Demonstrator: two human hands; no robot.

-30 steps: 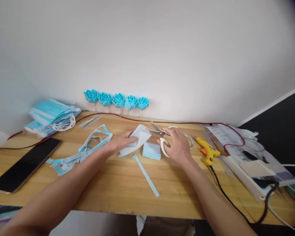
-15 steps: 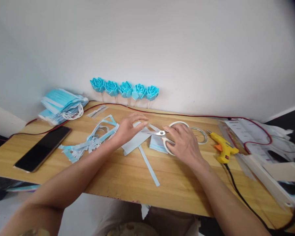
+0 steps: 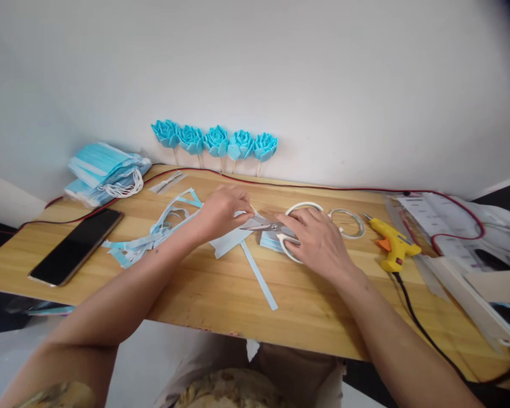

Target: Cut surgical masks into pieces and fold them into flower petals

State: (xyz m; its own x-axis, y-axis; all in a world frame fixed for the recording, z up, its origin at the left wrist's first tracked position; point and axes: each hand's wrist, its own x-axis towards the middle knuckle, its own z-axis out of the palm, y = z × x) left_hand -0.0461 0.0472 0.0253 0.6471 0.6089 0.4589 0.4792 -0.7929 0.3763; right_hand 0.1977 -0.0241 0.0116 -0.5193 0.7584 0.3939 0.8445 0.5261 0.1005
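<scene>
White-handled scissors (image 3: 275, 226) are in my right hand (image 3: 318, 235), its fingers around the handle loops. Their blades stand slightly apart and point left. My left hand (image 3: 227, 208) is closed in a pinch close to the blade tips, at the upper edge of a pale blue piece of mask fabric (image 3: 229, 242); the fingers partly hide what they grip. A narrow pale blue strip (image 3: 260, 277) lies slantwise below it on the wooden table (image 3: 221, 306). Partly under the scissors rests a small folded stack of blue fabric (image 3: 270, 241).
Cut strips (image 3: 140, 249) lie beside my left forearm. Behind are stacked face masks (image 3: 100, 164) and several blue fabric flowers (image 3: 216, 141) on sticks. A phone (image 3: 76, 246) lies left. On the right are a tape roll (image 3: 357, 231) and a yellow glue gun (image 3: 394, 245) with its cord.
My left hand's fingers have gone from spread to pinched beside the blades. The scissors' blades have opened somewhat. The whole view has shifted slightly.
</scene>
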